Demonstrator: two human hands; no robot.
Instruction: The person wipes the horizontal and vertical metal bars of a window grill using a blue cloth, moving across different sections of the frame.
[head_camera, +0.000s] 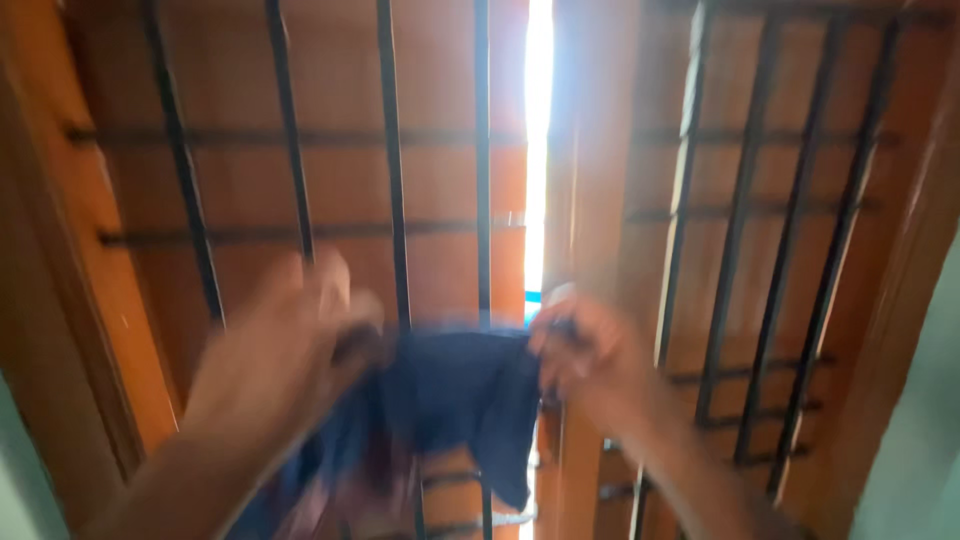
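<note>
A dark blue cloth (455, 400) hangs stretched between my two hands, in front of a barred wooden window. My left hand (300, 335) grips the cloth's left upper edge, fingers closed on it. My right hand (585, 355) pinches the right upper corner. The cloth sags below both hands and covers parts of the lower bars. The whole picture is blurred by motion.
Black metal bars (395, 180) run upright and across in front of orange-brown wooden shutters (730, 170). A narrow bright gap (538, 140) shows between the two shutters. A wooden frame (60, 250) stands at the left, a pale wall (920, 430) at the right.
</note>
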